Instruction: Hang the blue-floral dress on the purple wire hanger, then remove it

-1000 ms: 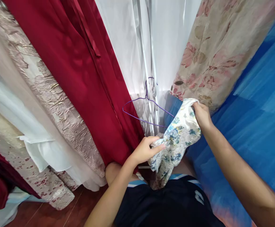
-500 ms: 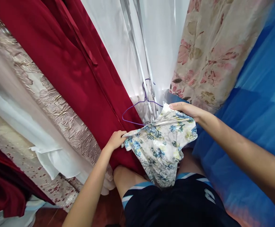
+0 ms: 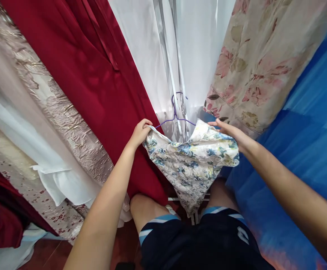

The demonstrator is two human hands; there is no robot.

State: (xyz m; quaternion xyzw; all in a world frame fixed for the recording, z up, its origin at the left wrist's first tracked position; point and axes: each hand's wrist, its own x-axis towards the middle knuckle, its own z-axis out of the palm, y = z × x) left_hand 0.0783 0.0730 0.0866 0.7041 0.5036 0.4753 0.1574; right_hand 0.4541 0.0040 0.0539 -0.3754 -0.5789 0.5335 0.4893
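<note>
A white top with blue and yellow flowers (image 3: 188,165) hangs from a purple hanger (image 3: 175,116), both its shoulders over the hanger's arms. My left hand (image 3: 141,133) is closed on the top's left shoulder, fingertips pinching the cloth by the end of the hanger. On the other side, my right hand (image 3: 229,132) is at the right shoulder, its visible fingers stretched out and apart against the cloth. Part of that hand is hidden behind the sleeve. The hanger's hook rises in front of hanging white ribbons (image 3: 166,56).
Long garments surround me: a dark red one (image 3: 95,86) at left, white cloth (image 3: 199,48) behind the hanger, a beige floral one (image 3: 253,75) and blue fabric (image 3: 301,150) at right. White bars (image 3: 193,217) show low between my legs, above a reddish floor (image 3: 124,243).
My left hand has moved up, bringing the top's left shoulder onto the hanger arm, which was bare before. My right hand's fingers have loosened and shifted slightly right.
</note>
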